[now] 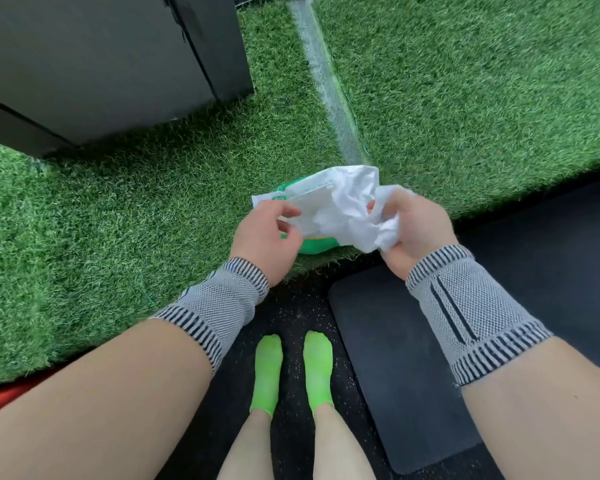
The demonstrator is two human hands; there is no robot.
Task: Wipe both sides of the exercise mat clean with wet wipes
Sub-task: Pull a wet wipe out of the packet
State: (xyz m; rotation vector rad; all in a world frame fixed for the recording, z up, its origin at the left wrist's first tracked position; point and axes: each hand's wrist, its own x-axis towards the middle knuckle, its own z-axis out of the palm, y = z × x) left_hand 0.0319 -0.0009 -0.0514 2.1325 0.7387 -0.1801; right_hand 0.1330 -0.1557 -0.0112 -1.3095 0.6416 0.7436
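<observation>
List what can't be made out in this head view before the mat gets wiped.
- Wet wipes pack: mostly covered by the white wipe and the left hand; its print is too small to read.
- Exercise mat: the right forearm covers part of it; its underside is out of sight.
- Right hand: its grip bunches the wipe, so the wipe's full size is unclear.
- Grey cabinet: cut off by the top and left edges.

Wet wipes pack [300, 216], green and white: one. Crumpled white wipe [368, 216]: one. Dark exercise mat [395, 358]: one. Hands: two, left hand [265, 237], right hand [413, 226]. Grey knit wrist sleeves [219, 306]: two. Green socks [267, 368]: two. Grey cabinet [101, 64]: one.
</observation>
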